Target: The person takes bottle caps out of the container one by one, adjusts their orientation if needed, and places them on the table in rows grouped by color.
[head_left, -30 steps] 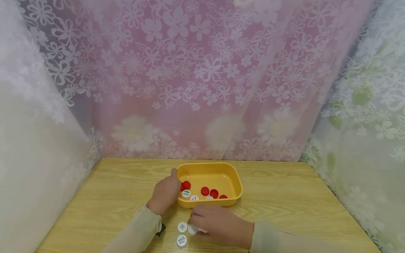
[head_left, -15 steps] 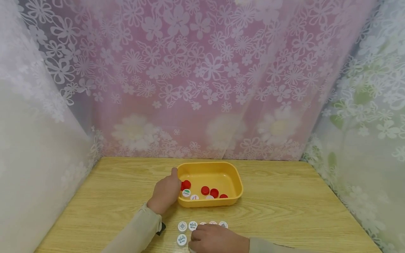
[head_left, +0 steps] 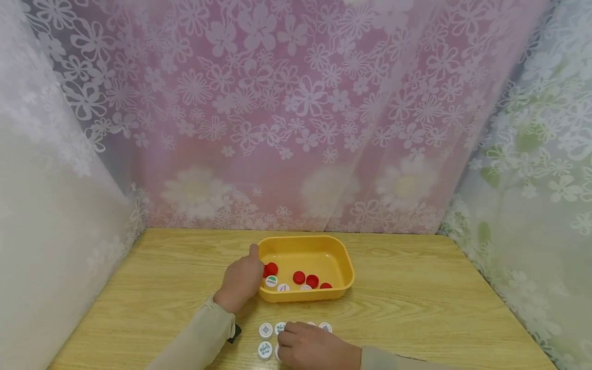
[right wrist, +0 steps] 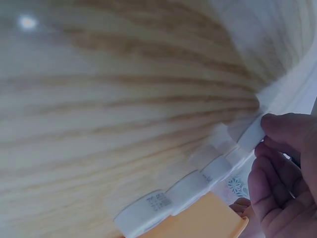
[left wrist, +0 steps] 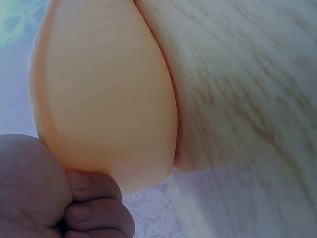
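On the table [head_left: 407,293], right fingers [right wrist: 267,193] seemingly pinch a white cap [right wrist: 252,133].

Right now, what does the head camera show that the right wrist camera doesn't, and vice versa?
Only the head view shows red round plastic caps inside the yellow rectangular plastic tray. Only the right wrist view shows dark print on the sides of white round plastic caps. Both show the tray, white caps, the right hand and the wood-grain table.

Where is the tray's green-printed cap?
In the head view, the green-printed cap lies inside the yellow tray, at its near-left corner, beside red caps.
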Motion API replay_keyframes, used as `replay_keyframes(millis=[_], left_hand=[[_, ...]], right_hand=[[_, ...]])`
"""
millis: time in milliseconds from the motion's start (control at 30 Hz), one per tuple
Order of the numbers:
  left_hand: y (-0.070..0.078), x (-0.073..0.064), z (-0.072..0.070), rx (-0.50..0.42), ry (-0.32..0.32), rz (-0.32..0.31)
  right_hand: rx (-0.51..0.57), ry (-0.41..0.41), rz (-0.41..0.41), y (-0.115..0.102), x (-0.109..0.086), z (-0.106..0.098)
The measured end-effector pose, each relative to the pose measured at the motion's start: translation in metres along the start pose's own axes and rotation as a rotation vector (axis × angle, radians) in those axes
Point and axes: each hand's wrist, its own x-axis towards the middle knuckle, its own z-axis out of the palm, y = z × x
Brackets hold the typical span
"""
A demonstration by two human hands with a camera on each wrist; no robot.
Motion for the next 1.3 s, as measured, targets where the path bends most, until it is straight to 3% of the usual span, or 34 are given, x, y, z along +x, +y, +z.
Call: replay_keyframes(millis=[200,367,467,600,667,767,933,1033,1133,1300], left_hand=[[0.000,-0.001,-0.001,0.010,-0.002,0.008],[0.000,0.000,-0.001,0.018,0.001,0.006],[0.000,0.000,0.000,0.022,-0.001,0.004],[-0.001,0.000,0.001,0.046,0.013,0.021],[-0.001,0.000,0.001,0.049,0.016,0.022],[0.000,-0.001,0.001,0.027,0.022,0.018],[0.000,-0.001,0.000,0.003,0.015,0.007],[-0.001,-0.002,0.001,-0.001,0.033,0.020],[-0.001,-0.002,0.001,0.000,0.055,0.039],[-0.001,-0.002,0.000,0.000,0.061,0.055]], right_hand=[[-0.006,-0.015,0.001,0.003,0.001,-0.002],[-0.005,0.064,0.062,0.014,0.000,-0.018],[0.001,0.204,0.106,0.033,0.002,-0.028],[-0.024,0.421,0.087,0.069,0.009,-0.042],[-0.059,0.459,0.057,0.086,0.014,-0.048],[-0.144,0.354,0.031,0.106,0.023,-0.055],[-0.321,-0.051,-0.007,0.129,0.043,-0.054],[-0.381,-0.248,-0.051,0.135,0.056,-0.047],[-0.391,-0.330,-0.095,0.135,0.067,-0.043],[-0.336,-0.362,-0.116,0.130,0.080,-0.038]])
